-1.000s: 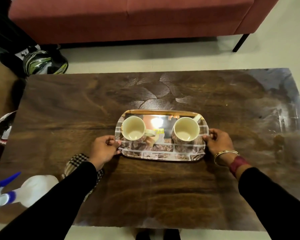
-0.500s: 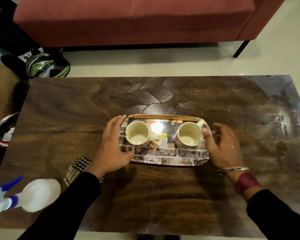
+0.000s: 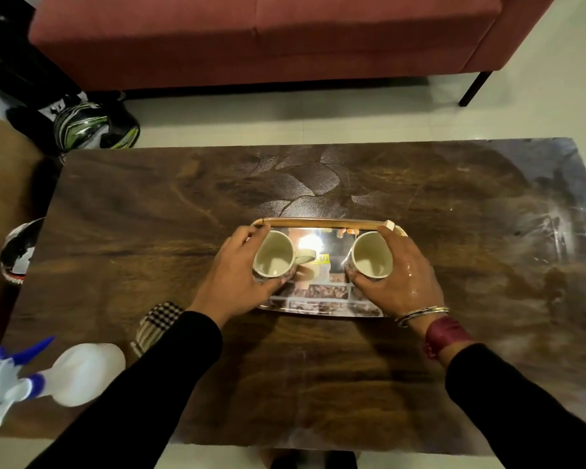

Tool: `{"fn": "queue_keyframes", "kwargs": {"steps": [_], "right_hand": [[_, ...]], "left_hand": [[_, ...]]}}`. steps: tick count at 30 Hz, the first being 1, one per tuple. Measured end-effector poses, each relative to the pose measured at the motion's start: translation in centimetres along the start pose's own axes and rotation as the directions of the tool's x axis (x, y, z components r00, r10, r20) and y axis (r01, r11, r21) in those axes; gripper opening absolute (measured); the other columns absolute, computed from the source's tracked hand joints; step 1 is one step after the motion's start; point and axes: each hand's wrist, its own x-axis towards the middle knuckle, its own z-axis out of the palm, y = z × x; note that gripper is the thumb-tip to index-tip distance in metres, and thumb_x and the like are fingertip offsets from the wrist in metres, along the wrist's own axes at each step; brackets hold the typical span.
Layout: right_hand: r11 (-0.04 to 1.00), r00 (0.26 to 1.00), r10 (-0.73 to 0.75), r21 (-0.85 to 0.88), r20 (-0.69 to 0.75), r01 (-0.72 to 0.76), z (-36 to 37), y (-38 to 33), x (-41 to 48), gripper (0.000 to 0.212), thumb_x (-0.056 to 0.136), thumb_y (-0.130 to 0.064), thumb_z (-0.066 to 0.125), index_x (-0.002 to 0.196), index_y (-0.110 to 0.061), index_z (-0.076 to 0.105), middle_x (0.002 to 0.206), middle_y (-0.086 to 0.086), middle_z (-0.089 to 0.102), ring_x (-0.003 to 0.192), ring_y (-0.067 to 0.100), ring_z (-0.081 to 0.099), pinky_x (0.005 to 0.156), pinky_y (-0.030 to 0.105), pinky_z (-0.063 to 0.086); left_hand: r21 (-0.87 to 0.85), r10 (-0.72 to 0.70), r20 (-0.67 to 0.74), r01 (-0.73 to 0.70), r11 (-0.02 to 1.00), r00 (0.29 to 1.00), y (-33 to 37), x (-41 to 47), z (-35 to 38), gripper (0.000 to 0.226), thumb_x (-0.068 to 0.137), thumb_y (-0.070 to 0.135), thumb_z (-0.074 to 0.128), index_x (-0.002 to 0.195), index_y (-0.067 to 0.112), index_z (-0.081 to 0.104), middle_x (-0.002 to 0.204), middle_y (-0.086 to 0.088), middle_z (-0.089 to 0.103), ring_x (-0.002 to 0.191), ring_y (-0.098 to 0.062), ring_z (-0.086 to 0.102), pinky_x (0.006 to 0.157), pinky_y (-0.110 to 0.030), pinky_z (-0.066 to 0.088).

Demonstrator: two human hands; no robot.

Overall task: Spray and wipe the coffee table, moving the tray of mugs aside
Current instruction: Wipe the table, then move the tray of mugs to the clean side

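The tray point(image 3: 322, 304) lies with its long axis left to right on the table point(image 3: 318, 367). The left hand point(image 3: 232, 282) wraps the left mug point(image 3: 274, 253) and the right hand point(image 3: 401, 277) wraps the right mug point(image 3: 371, 253); both seem only half closed.

The tray point(image 3: 322, 304) sits mid-table point(image 3: 149, 231) with two mugs side by side on it, the left mug point(image 3: 274, 254) and the right mug point(image 3: 372, 254). A cloth point(image 3: 156, 324) and spray bottle point(image 3: 65, 377) lie at the near left, and a sofa point(image 3: 251, 42) stands beyond the table's far edge.
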Motion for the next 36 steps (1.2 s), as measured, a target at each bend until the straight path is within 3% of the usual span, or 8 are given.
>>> {"fn": "queue_keyframes", "kwargs": {"steps": [3,7,14,21,24,29,32,36], "right_hand": [[0.999,0.999,-0.032,0.008,0.038,0.032,-1.1,0.8,0.5,0.089,0.065,-0.051,0.088,0.142,-0.022,0.053,0.137,0.003,0.058,0.126,0.023,0.056,0.102,0.039,0.051],[0.996,0.994,-0.085,0.006,0.076,0.084,-2.3,1.5,1.0,0.088,0.062,-0.045,0.088,0.14,-0.023,0.056,0.128,0.003,0.06,0.112,0.024,0.062,0.095,0.038,0.053],[0.996,0.993,-0.092,0.012,0.071,0.092,-1.9,1.6,0.9,0.092,0.06,-0.042,0.088,0.144,-0.022,0.054,0.136,0.006,0.057,0.119,0.025,0.059,0.099,0.036,0.049],[0.996,0.997,-0.071,0.052,0.033,0.069,-1.6,1.4,0.5,0.092,0.06,-0.034,0.092,0.143,-0.018,0.056,0.134,0.006,0.058,0.119,0.024,0.059,0.102,0.035,0.049],[0.996,0.998,-0.064,0.064,0.024,0.063,-1.6,1.4,0.5,0.091,0.06,-0.033,0.092,0.143,-0.017,0.056,0.133,0.007,0.058,0.119,0.023,0.058,0.102,0.034,0.048],[0.996,0.997,-0.069,0.052,0.024,0.067,-1.4,1.6,0.6,0.092,0.059,-0.034,0.092,0.143,-0.019,0.057,0.133,0.005,0.058,0.117,0.021,0.058,0.098,0.025,0.043],[0.995,0.997,-0.072,0.071,0.022,0.07,-1.2,1.4,0.4,0.091,0.06,-0.031,0.092,0.143,-0.019,0.056,0.134,0.005,0.058,0.119,0.02,0.058,0.099,0.024,0.042],[0.986,0.99,-0.131,0.106,0.046,0.125,-1.9,2.3,0.0,0.104,0.06,-0.039,0.093,0.152,-0.028,0.044,0.143,0.002,0.05,0.131,0.019,0.051,0.108,0.026,0.039]], "left_hand": [[0.048,-0.109,-0.143,0.117,0.992,0.984,1.2,0.0,0.9,0.088,0.06,0.07,0.083,0.13,0.02,0.063,0.106,0.001,0.05,0.091,-0.018,0.058,0.078,-0.035,0.055],[0.129,-0.293,-0.236,0.329,0.936,0.927,2.4,0.3,2.3,0.092,0.049,0.083,0.079,0.108,0.018,0.054,0.105,0.002,0.047,0.088,-0.014,0.052,0.073,-0.03,0.046],[0.074,-0.428,-0.304,0.469,0.88,0.851,4.0,-0.3,3.7,0.102,0.044,0.093,0.071,0.109,0.018,0.045,0.108,-0.001,0.05,0.093,-0.022,0.059,0.072,-0.03,0.042],[-0.038,-0.543,-0.357,0.569,0.821,0.76,5.6,0.2,4.2,0.102,0.048,0.087,0.078,0.113,0.015,0.046,0.111,-0.004,0.051,0.094,-0.026,0.062,0.076,-0.038,0.053],[-0.075,-0.569,-0.335,0.581,0.811,0.751,5.6,0.5,4.2,0.105,0.047,0.086,0.079,0.116,0.015,0.046,0.114,-0.004,0.051,0.093,-0.021,0.056,0.079,-0.041,0.054],[-0.097,-0.569,-0.333,0.572,0.814,0.752,5.1,0.6,4.2,0.107,0.044,0.088,0.078,0.114,0.016,0.044,0.115,-0.005,0.051,0.09,-0.015,0.043,0.077,-0.034,0.044],[-0.085,-0.608,-0.312,0.616,0.783,0.73,5.2,0.7,4.3,0.118,0.038,0.099,0.068,0.114,0.013,0.044,0.113,-0.005,0.051,0.093,-0.02,0.052,0.076,-0.034,0.045],[-0.072,-0.624,-0.279,0.632,0.772,0.73,4.5,-0.5,4.1,0.119,0.044,0.111,0.041,0.112,0.013,0.039,0.107,0.0,0.036,0.086,-0.017,0.042,0.072,-0.034,0.042]]}}
